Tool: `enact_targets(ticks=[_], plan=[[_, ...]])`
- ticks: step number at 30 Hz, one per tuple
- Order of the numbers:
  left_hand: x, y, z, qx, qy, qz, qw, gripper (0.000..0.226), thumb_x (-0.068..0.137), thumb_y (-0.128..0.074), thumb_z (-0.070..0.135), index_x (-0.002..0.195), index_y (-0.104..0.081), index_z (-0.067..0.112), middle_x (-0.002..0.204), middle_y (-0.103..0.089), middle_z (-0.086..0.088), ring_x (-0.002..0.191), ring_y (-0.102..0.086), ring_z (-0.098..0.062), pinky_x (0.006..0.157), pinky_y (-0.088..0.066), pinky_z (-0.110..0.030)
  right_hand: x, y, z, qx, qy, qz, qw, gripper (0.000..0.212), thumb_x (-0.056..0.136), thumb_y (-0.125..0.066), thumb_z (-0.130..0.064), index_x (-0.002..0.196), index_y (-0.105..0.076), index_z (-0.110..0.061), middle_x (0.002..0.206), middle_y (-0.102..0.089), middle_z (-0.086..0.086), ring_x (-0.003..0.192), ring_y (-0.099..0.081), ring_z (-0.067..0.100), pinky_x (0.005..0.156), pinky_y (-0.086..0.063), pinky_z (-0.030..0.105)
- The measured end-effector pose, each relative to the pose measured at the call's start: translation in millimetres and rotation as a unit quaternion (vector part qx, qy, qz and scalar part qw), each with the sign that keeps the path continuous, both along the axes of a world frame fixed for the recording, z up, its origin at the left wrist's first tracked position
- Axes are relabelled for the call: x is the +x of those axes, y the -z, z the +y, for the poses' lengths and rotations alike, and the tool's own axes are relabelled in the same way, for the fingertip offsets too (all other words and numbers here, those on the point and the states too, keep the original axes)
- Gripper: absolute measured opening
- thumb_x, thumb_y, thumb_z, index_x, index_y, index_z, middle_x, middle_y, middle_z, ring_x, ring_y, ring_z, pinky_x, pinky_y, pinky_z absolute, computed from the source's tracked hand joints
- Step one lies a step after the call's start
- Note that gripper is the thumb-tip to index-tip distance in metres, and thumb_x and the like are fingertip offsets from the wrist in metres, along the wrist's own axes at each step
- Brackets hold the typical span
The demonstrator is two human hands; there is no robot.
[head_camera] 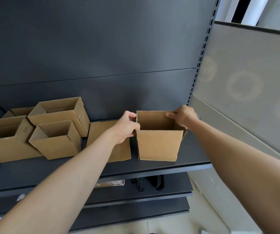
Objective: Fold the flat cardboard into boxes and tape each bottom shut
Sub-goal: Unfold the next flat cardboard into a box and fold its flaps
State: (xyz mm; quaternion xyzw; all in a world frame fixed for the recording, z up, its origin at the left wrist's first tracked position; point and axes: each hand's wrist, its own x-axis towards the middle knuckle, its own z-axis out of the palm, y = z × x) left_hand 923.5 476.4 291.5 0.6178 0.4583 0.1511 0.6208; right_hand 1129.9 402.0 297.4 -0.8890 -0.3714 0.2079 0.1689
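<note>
**A:** Which step is in hand?

**B:** I'd say it's setting down an erected box. The box (159,146) stands upright on the shelf (194,147), mouth open to the top. The left hand (127,127) is clamped on its upper left corner, fingers curled over the rim. The right hand (183,116) pinches the far right corner of the rim.

**A:** Is the bottom taped?

**B:** I can't tell, because the underside sits on the shelf and is hidden. I see no tape roll either.

**A:** What else is near it?

**B:** Just left of the box a flat cardboard (95,134) lies on the shelf, partly under the left forearm. Further left of the box stand the folded boxes (58,146), crowded together with their mouths open.

**A:** And the next move?

**B:** Probably to let go of both corners once the box stands square. After that, take the flat piece to the left of the box. It will need opening into a tube, its bottom flaps folding in, and tape, wherever that is kept.
</note>
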Motion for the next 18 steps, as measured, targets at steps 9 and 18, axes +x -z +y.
enact_targets(ticks=[9, 18], plan=[[-1, 5, -11, 0.023, -0.024, -0.014, 0.999, 0.049, 0.085, -0.052, -0.007, 0.126, -0.048, 0.02, 0.134, -0.046, -0.006, 0.118, -0.049, -0.028, 0.095, -0.048, -0.052, -6, -9, -2, -0.019, 0.014, 0.046, 0.999, 0.054, 0.09, -0.053, -0.054, 0.12, -0.06, -0.009, 0.096, -0.056, 0.011, 0.048, -0.054, 0.023, 0.04, -0.037, 0.019], [5, 1, -18, 0.036, 0.047, 0.053, 0.997, 0.052, 0.095, -0.051, 0.01, 0.141, -0.042, 0.031, 0.151, -0.03, -0.005, 0.137, -0.031, -0.031, 0.103, -0.037, -0.053, -10, -14, -3, -0.011, 0.043, 0.102, 0.994, 0.057, 0.088, -0.055, -0.057, 0.109, -0.056, -0.003, 0.086, -0.056, 0.011, 0.052, -0.054, 0.023, 0.04, -0.038, 0.023]])
